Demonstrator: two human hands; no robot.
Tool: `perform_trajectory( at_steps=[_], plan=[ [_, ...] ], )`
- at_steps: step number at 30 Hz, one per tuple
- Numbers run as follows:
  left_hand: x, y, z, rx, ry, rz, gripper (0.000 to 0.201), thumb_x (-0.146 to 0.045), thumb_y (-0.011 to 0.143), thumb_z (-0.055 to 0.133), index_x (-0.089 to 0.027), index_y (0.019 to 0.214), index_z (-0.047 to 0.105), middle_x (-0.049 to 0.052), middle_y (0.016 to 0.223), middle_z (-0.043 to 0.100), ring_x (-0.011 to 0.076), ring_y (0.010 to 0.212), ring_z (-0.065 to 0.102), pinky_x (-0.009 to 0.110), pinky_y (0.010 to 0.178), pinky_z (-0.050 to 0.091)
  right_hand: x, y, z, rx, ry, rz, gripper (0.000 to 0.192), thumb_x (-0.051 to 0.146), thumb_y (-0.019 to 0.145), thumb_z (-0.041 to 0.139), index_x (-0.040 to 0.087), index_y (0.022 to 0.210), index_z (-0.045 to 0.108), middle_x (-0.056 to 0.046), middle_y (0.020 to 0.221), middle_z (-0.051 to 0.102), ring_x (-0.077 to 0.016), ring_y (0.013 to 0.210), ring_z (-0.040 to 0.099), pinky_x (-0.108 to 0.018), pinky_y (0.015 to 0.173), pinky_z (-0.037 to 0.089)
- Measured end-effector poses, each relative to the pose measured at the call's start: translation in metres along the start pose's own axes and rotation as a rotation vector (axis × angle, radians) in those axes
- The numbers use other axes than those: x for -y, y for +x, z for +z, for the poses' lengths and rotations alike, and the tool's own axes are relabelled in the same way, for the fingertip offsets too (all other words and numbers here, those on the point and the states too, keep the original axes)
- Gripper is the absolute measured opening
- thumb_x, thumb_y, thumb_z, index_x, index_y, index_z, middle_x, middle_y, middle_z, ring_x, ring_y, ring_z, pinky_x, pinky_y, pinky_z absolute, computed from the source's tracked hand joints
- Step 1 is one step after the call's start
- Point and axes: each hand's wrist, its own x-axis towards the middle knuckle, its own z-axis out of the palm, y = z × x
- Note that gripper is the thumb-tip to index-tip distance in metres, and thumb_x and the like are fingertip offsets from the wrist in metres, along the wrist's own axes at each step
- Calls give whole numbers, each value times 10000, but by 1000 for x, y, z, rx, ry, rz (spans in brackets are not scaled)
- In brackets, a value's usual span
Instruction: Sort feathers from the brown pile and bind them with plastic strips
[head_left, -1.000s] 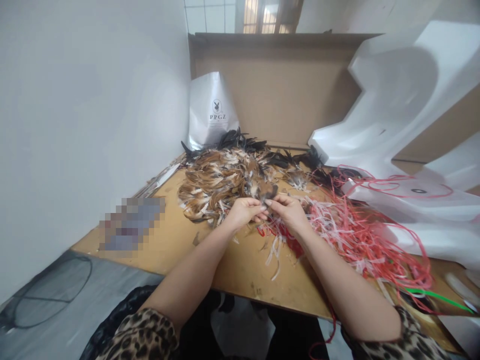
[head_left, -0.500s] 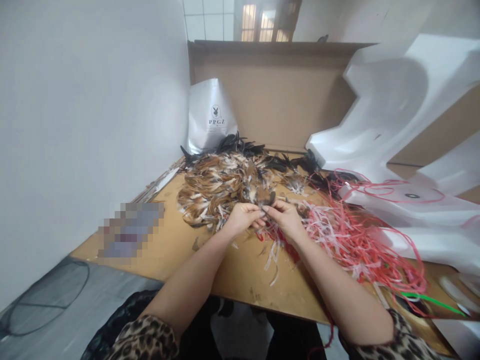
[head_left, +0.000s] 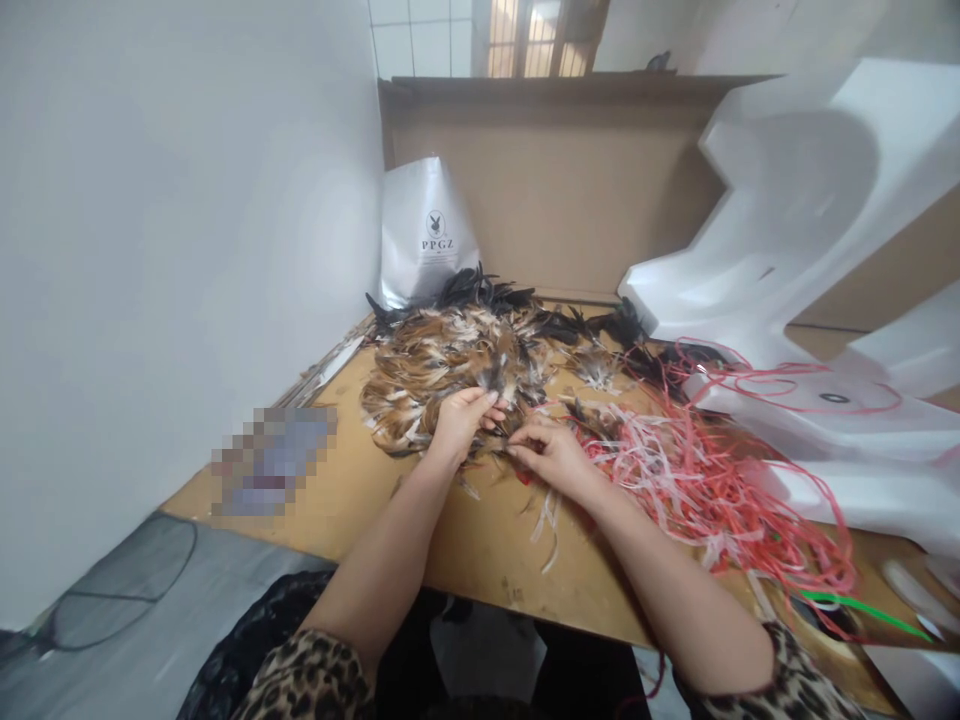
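Centrally, feather pile: brown, white and black feathers heaped on the wooden tabletop, just beyond both hands.
Left hand: fingers curled into the pile's near edge, gripping feathers.
Right hand: fingertips pinched together just beside the left hand; what they pinch cannot be told.
Red and white strips: tangled, right of the right hand.
White bag: upright beyond the pile.

Far corner: white bag printed PPGZ, leaning on the cardboard sheet.
Right: white moulded foam; tangle of red and pink strips.
Near right: green strip.
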Motion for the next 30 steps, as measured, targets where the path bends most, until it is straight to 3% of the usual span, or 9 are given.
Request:
perform_trajectory(
  at_steps=[6, 10, 12, 18, 21, 25, 30],
  plan=[
    [1, -1, 4, 15, 25, -39, 268, -356, 631, 613, -109, 728, 582, 71, 771, 646, 63, 521, 538, 166, 464, 379, 0, 1, 16, 38, -356, 49, 208, 279, 751, 503, 235, 934, 593, -44, 819, 564, -158, 759, 526, -251, 665, 379],
    [1, 0, 5, 17, 16, -58, 269, -355, 621, 620, -107, 718, 577, 68, 757, 647, 61, 510, 534, 165, 449, 369, 0, 2, 17, 133, -496, 99, 154, 269, 764, 476, 212, 796, 615, -61, 824, 579, -162, 762, 529, -244, 642, 364],
    [0, 0, 4, 16, -1, -46, 262, -351, 623, 620, -111, 720, 577, 63, 759, 647, 57, 513, 535, 160, 450, 366, -2, 3, 14, 103, -361, 115, 146, 278, 755, 487, 199, 731, 607, -51, 775, 585, -150, 708, 527, -245, 621, 362],
    [3, 0, 3, 9, -19, -59, 273, -357, 640, 609, -112, 754, 572, 72, 801, 645, 66, 544, 557, 154, 457, 381, -13, 7, -2, -80, 612, 414, 226, 379, 657, 605, 159, 680, 561, -1, 615, 577, -62, 429, 399, -201, 418, 284],
    [5, -2, 7, 53, -8, -134, 294, -363, 625, 623, -110, 762, 564, 84, 827, 646, 79, 554, 571, 154, 446, 385, -13, 10, -10, -125, 932, 499, 237, 360, 610, 653, 152, 674, 560, 3, 634, 581, -38, 402, 354, -185, 380, 226],
    [5, -7, 14, 139, 46, -253, 292, -358, 620, 631, -103, 741, 557, 106, 854, 644, 94, 553, 582, 161, 443, 395, -8, 11, -13, -161, 1083, 499, 221, 322, 596, 673, 150, 684, 567, 18, 589, 549, -29, 403, 338, -175, 373, 201],
    [7, -11, 19, 221, 73, -295, 293, -360, 639, 615, -106, 779, 578, 115, 880, 640, 88, 552, 583, 152, 443, 389, -6, 9, -9, -190, 1017, 449, 211, 337, 629, 648, 157, 657, 541, 32, 524, 520, -32, 388, 317, -183, 382, 199]
  ],
)
